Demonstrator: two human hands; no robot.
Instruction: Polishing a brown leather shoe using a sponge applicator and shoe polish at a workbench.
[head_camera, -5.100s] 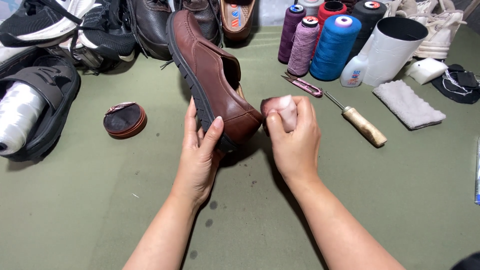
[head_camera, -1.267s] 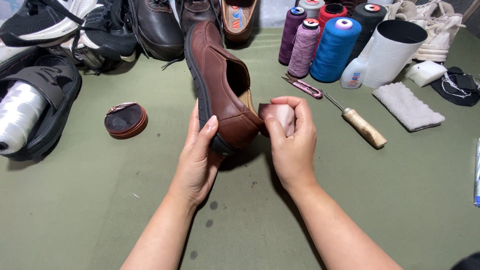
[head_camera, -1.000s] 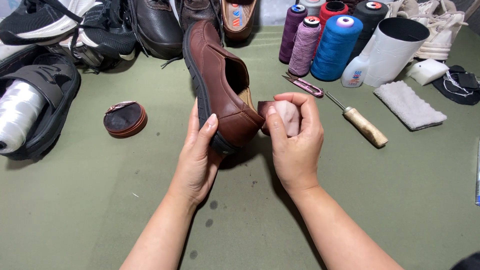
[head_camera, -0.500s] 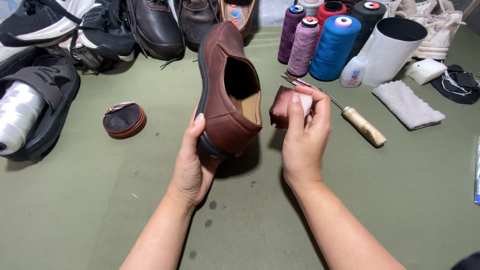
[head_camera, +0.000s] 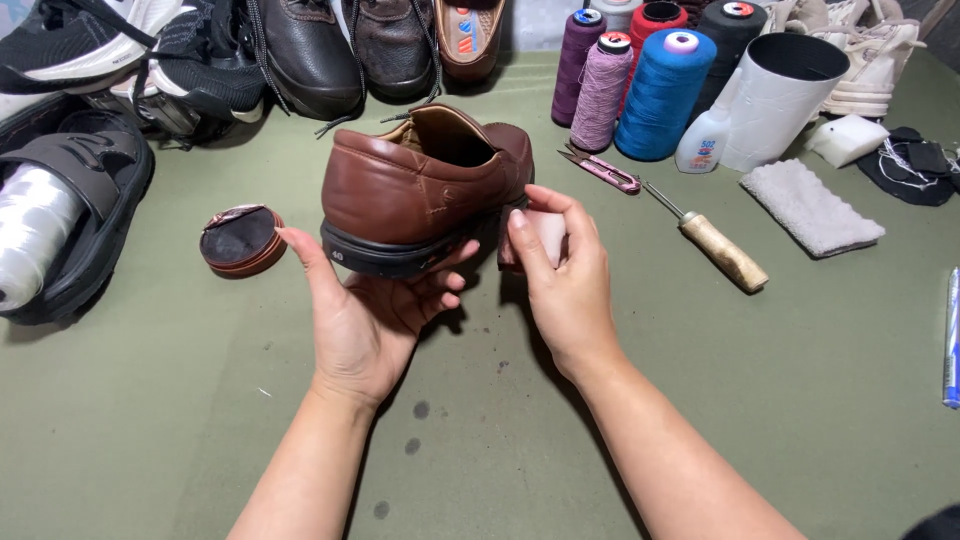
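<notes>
A brown leather shoe (head_camera: 420, 185) with a black sole lies across my left hand (head_camera: 365, 310), heel end towards me, its side facing left. My left palm is under the sole, thumb on the left edge of the heel, fingers curled up on the right. My right hand (head_camera: 560, 270) pinches a small pale sponge (head_camera: 545, 235) stained brown, pressed against the shoe's right side. A round open tin of brown polish (head_camera: 240, 240) rests on the green mat to the left.
Several shoes (head_camera: 300, 50) line the back edge; a black sandal (head_camera: 70, 210) holding a white spool lies at left. Thread cones (head_camera: 660, 90), a white cup (head_camera: 780, 95), a small bottle (head_camera: 700, 140), thread snips (head_camera: 605, 170), a wooden-handled awl (head_camera: 715, 245) and a white cloth (head_camera: 810, 205) occupy the right.
The shoe has been turned from toe-towards-me and upright on its side to lying sideways across my left palm. My right hand brought the sponge back against the shoe.
</notes>
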